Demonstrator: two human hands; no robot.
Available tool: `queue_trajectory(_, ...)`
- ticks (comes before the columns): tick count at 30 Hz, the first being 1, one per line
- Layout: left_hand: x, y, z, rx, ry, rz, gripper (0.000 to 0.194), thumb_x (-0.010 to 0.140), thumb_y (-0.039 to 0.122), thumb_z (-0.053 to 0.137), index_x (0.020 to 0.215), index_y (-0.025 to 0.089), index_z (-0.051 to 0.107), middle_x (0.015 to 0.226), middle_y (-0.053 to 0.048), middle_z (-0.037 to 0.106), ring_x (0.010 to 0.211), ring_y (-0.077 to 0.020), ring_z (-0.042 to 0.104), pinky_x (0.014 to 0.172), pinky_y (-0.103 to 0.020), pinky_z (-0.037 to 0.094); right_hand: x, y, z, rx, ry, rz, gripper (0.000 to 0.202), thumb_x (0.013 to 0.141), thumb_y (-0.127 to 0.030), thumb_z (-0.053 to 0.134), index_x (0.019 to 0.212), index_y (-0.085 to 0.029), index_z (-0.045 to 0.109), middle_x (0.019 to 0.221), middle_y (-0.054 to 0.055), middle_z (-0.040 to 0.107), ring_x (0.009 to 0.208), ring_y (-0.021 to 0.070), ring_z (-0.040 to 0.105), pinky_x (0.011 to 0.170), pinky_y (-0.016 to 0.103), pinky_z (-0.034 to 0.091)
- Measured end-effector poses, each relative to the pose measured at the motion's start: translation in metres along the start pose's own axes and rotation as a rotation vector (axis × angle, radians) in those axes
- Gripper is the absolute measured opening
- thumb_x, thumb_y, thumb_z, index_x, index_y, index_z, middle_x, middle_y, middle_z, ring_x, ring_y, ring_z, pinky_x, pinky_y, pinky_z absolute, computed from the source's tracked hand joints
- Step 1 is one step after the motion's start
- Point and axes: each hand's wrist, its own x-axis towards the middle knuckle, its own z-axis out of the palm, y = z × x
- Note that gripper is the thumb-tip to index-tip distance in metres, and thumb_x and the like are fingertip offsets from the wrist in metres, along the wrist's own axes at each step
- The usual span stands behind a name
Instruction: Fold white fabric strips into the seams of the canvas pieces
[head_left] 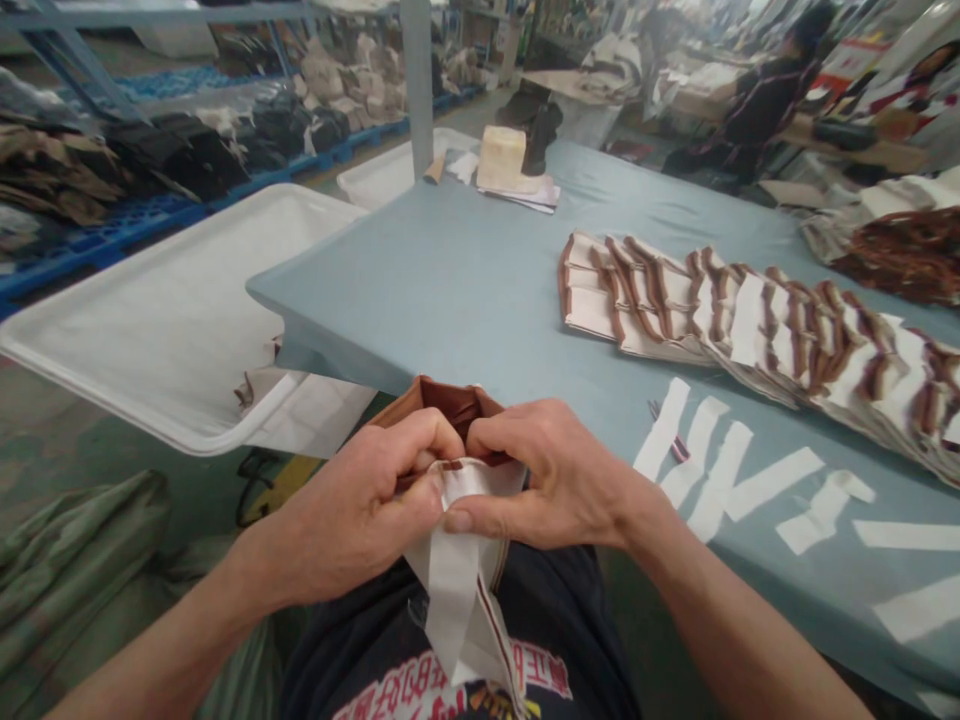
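Note:
Close to my body, both hands pinch the rim of a brown and white fabric piece (pixel 491 570), which looks like a sewn pouch or bag part. My left hand (pixel 397 480) has its thumb and fingers closed on the left of the rim. Opposite it, my right hand (pixel 536 475) is closed on the edge, its thumb lying across the front. A white strip (pixel 452 595) hangs down from between the thumbs over the fabric. Brown lining (pixel 450 400) shows behind my fingers. The fingertips inside the rim are hidden.
Several white strips (pixel 720 485) lie on the blue-grey table (pixel 405 290) to my right. Behind them stretches a row of brown-edged white pieces (pixel 652 300). A yellowish block (pixel 501 155) stands at the back. At left is a white bin (pixel 172 290); a person (pixel 757 110) sits far right.

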Motion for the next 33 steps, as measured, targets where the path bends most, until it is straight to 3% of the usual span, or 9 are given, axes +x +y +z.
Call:
queue_trajectory(5, 0.002, -0.005, 0.006, -0.055, 0.040, 0.013, 0.010, 0.084, 0.019, 0.046, 0.084, 0.022, 0.056, 0.065, 0.007, 0.051, 0.053, -0.0099, 0.045, 0.048, -0.022, 0.035, 0.002, -0.011, -0.007, 0.087, -0.098, 0.168, 0.030, 0.096, -0.035, 0.063, 0.071, -0.018, 0.059, 0.058, -0.007, 0.044, 0.054, 0.0083, 0.037, 0.058, 0.027, 0.022)
queue_trajectory(10, 0.001, -0.016, 0.010, 0.023, 0.120, 0.091, 0.012, 0.088, 0.014, 0.045, 0.085, 0.022, 0.053, 0.064, 0.007, 0.053, 0.053, -0.0100, 0.049, 0.048, -0.023, 0.036, 0.004, -0.012, 0.001, 0.027, -0.068, 0.230, 0.025, 0.092, -0.025, 0.062, 0.068, -0.019, 0.055, 0.058, -0.006, 0.044, 0.055, 0.0094, 0.034, 0.059, 0.030, 0.019)
queue_trajectory(13, -0.001, -0.024, 0.015, 0.119, 0.194, 0.176, 0.012, 0.090, 0.013, 0.044, 0.088, 0.022, 0.053, 0.064, 0.006, 0.057, 0.057, -0.0121, 0.056, 0.049, -0.024, 0.039, 0.001, -0.006, 0.010, 0.148, -0.018, 0.272, 0.027, 0.091, -0.026, 0.060, 0.066, -0.020, 0.051, 0.058, -0.007, 0.041, 0.055, 0.0094, 0.034, 0.057, 0.028, 0.022)
queue_trajectory(17, -0.002, -0.034, 0.021, 0.256, 0.280, 0.314, 0.016, 0.088, 0.011, 0.045, 0.090, 0.021, 0.057, 0.069, 0.002, 0.068, 0.058, -0.0137, 0.064, 0.053, -0.026, 0.047, -0.005, 0.002, 0.026, 0.548, -0.051, 0.402, 0.026, 0.090, -0.034, 0.060, 0.069, -0.021, 0.052, 0.061, -0.008, 0.040, 0.055, 0.0091, 0.035, 0.051, 0.024, 0.026)
queue_trajectory(23, -0.003, -0.043, 0.022, 0.385, 0.289, 0.462, 0.023, 0.088, 0.007, 0.045, 0.099, 0.021, 0.060, 0.076, -0.001, 0.076, 0.063, -0.0163, 0.072, 0.061, -0.027, 0.056, -0.008, 0.006, 0.044, 0.900, 0.023, 0.512, 0.018, 0.080, -0.031, 0.062, 0.070, -0.021, 0.051, 0.061, -0.008, 0.040, 0.056, 0.0090, 0.032, 0.051, 0.022, 0.026)
queue_trajectory(28, -0.002, -0.051, 0.022, 0.533, 0.290, 0.628, 0.030, 0.088, 0.004, 0.046, 0.111, 0.020, 0.056, 0.074, -0.002, 0.073, 0.061, -0.0180, 0.069, 0.060, -0.027, 0.055, -0.009, 0.007, 0.053, 1.093, 0.033, 0.564, 0.021, 0.075, -0.035, 0.065, 0.068, -0.021, 0.050, 0.060, -0.008, 0.041, 0.053, 0.0080, 0.030, 0.050, 0.022, 0.025)
queue_trajectory(33, -0.004, -0.057, 0.022, 0.509, 0.321, 0.701, 0.034, 0.084, 0.003, 0.049, 0.108, 0.024, 0.057, 0.065, 0.003, 0.068, 0.051, -0.0150, 0.060, 0.054, -0.026, 0.048, -0.014, 0.010, 0.068, 1.277, 0.051, 0.520, 0.022, 0.075, -0.039, 0.064, 0.068, -0.020, 0.055, 0.059, -0.007, 0.040, 0.053, 0.0093, 0.029, 0.049, 0.023, 0.025)
